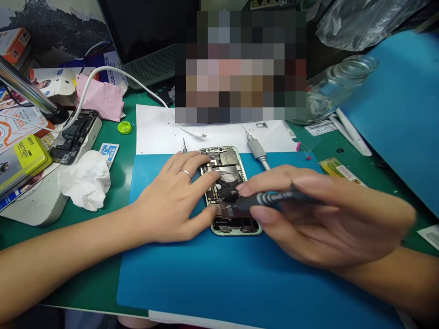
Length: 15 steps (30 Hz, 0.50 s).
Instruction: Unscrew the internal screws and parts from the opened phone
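Blue matting [192,283] is laid over the green work surface [113,183], and one opened phone [226,157] is seen close to the mat's far edge, about midway along it. Its long axis runs from the near edge to the far edge, the top end just over the far edge onto a white sheet [154,130]; the inner boards are exposed, facing up. The left hand [171,201] is laid flat and uncurled against the phone's left side, fingertips on the frame and thumb at the lower left corner, with nothing gripped; one ring [187,173] is worn. The right hand [325,219] is closed around one dark screwdriver [274,198], pinched between thumb and fingers. The tool's long axis lies nearly level, crosswise to the phone, and its tip is pointed left into the middle of the exposed interior; whether the tip touches a screw cannot be told. Three drivers are counted in all: the one held, one silver screwdriver [257,150] lying across the mat's far edge just right of the phone with its tip pointed away, and one small bit [184,145] at the far edge just left of the phone. A second opened phone [73,132] lies well apart toward the surface's left edge, beside one crumpled tissue [85,180] and one yellow-green cap [124,127]. One white cable [103,71] ends on the sheet.
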Motion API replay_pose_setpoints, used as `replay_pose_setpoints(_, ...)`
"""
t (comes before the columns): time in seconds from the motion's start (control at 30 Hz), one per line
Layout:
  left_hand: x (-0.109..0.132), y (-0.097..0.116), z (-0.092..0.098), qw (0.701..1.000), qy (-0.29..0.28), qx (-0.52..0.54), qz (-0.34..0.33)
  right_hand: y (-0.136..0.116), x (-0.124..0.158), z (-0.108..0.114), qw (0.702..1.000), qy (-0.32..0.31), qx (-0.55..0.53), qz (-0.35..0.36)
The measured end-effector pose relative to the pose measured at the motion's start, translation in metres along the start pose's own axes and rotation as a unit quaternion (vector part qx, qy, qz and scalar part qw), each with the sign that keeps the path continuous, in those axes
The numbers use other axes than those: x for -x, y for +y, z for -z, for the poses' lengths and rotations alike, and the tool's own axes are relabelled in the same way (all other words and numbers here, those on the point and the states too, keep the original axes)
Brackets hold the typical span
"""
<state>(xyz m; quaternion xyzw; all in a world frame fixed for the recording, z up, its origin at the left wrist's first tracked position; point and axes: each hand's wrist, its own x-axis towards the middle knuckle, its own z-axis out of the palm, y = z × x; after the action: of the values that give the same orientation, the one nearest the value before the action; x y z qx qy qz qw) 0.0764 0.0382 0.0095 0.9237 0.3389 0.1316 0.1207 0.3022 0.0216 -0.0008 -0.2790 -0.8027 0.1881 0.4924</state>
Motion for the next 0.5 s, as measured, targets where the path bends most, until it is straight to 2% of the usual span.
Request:
replay_pose_setpoints(0.1, -0.0006, 0.0000, 0.0002, 1.000, -0.001, 0.000, -0.001, 0.0045, 0.0004, -0.0019, 0.998, 0.015, 0.005, 0.053)
replay_pose_setpoints(0.23, -0.0012, 0.0002, 0.0008, 1.000, -0.003, 0.001, -0.001, 0.0082, 0.0016, -0.0028, 0.998, -0.014, 0.013, 0.057)
replay_pose_setpoints(0.5, -0.0006, -0.0001, -0.0003, 1.000, 0.005, 0.004, -0.006, 0.0091, 0.0016, -0.0009, 0.994, -0.034, 0.020, 0.100)
